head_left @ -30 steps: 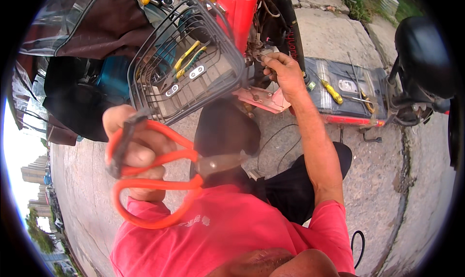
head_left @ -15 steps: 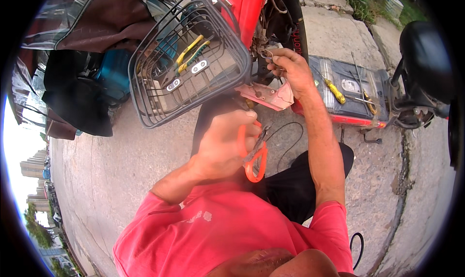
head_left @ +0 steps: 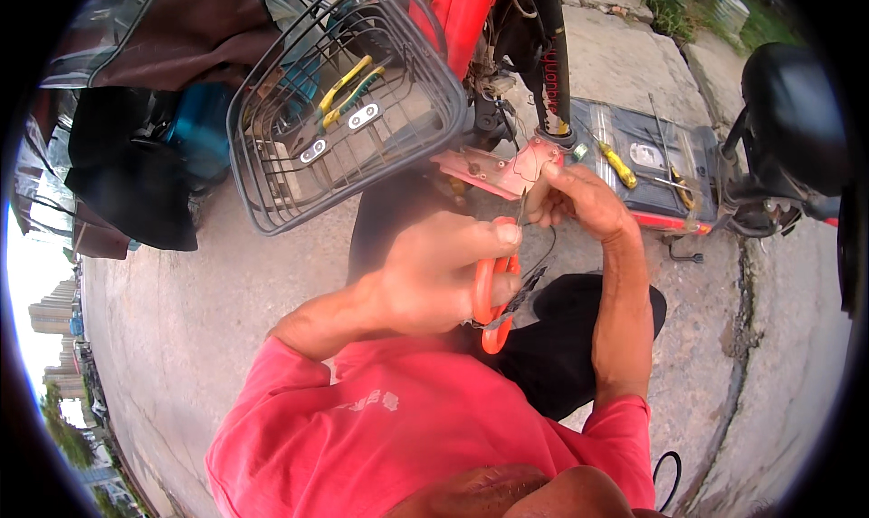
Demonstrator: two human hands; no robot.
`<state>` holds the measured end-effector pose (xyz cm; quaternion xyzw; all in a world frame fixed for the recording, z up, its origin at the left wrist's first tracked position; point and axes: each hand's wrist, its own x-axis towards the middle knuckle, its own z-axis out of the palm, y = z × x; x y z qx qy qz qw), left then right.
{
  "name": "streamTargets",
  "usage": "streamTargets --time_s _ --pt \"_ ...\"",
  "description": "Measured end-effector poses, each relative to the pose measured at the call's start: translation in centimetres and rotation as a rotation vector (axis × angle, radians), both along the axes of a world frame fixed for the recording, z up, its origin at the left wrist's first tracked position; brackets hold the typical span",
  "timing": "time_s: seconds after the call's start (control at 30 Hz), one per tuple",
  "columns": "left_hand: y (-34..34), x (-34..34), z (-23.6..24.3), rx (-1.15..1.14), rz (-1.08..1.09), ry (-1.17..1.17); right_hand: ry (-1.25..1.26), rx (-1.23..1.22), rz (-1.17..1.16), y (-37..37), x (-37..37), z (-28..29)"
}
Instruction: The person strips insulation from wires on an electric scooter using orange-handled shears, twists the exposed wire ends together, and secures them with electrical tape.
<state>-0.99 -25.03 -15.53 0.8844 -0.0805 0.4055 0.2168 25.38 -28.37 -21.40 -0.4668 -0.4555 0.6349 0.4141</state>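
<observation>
My left hand (head_left: 425,269) grips orange-handled scissors (head_left: 496,332) at centre, blades pointing up toward the fingertips of my right hand. My right hand (head_left: 575,196) pinches a thin wire (head_left: 516,154) that hangs from the vehicle's front, just above the scissor tips. Behind both hands lies a pink, grimy panel (head_left: 480,165) with small fittings on it, beside dark cables and metal parts. Exactly where the wire meets the blades is too small to tell.
A wire basket (head_left: 262,219) holding yellow-handled pliers (head_left: 344,92) sits upper left, near red bodywork (head_left: 448,11) and dark covers (head_left: 127,165). Right, a footboard (head_left: 697,156) carries screwdrivers (head_left: 618,165), beside a black saddle (head_left: 792,119). My dark-trousered knee (head_left: 615,305) rests over the pavement.
The scissors moved from close before the camera at left to the centre and turned upward. My right hand came down and toward me with the wire, meeting the left.
</observation>
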Motion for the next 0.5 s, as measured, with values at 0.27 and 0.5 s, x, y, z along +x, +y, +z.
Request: streamTargets --time_s 0.27,0.5 --pt "-1.1 -0.9 -0.1 0.127 -0.033 0.150 0.659 -0.156 0.001 -1.5 -7.6 -5.3" --pt "-1.7 -3.6 -2.7 -0.104 0.121 0.230 0.669 -0.008 -0.179 -0.9 -7.3 -7.1"
